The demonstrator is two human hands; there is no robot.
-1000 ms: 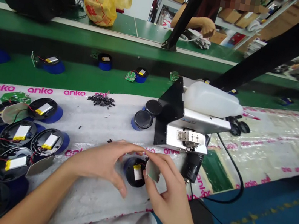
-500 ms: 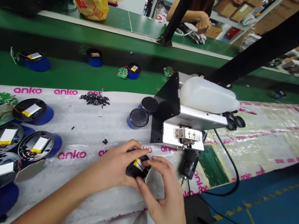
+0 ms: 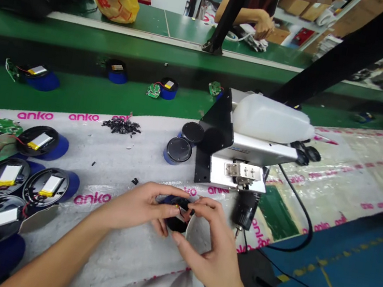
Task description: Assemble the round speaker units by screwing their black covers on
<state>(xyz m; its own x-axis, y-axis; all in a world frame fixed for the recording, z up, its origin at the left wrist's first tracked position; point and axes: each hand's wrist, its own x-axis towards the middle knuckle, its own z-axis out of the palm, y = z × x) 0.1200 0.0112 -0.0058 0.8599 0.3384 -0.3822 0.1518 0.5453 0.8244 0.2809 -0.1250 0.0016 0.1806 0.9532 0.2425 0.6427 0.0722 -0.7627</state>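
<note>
A small round black housing (image 3: 178, 223) sits between my two hands near the bench's front edge. My left hand (image 3: 140, 206) grips its left side, with the thumb lying over the inside where a battery shows only partly and other fingers curled beneath. My right hand (image 3: 214, 240) holds the right side, its thumb at the near rim and its index fingertip at the upper right edge by some thin wire. A pale round sheet (image 3: 198, 233) stands at the housing's right, partly hidden by my right hand.
Blue-sided housings with white batteries (image 3: 50, 183) crowd the left. Two closed black-topped units (image 3: 178, 150) stand beside a silver-and-black machine (image 3: 245, 172) carrying a white bottle (image 3: 272, 120). Small black pieces (image 3: 121, 125) lie in a pile. Behind runs a green conveyor (image 3: 111, 96); another person's hand (image 3: 264, 26) is beyond.
My left thumb has moved over the inside of the housing, covering most of the battery, and the left fingers have shifted. My right hand stays nearly in place. The view has shifted slightly.
</note>
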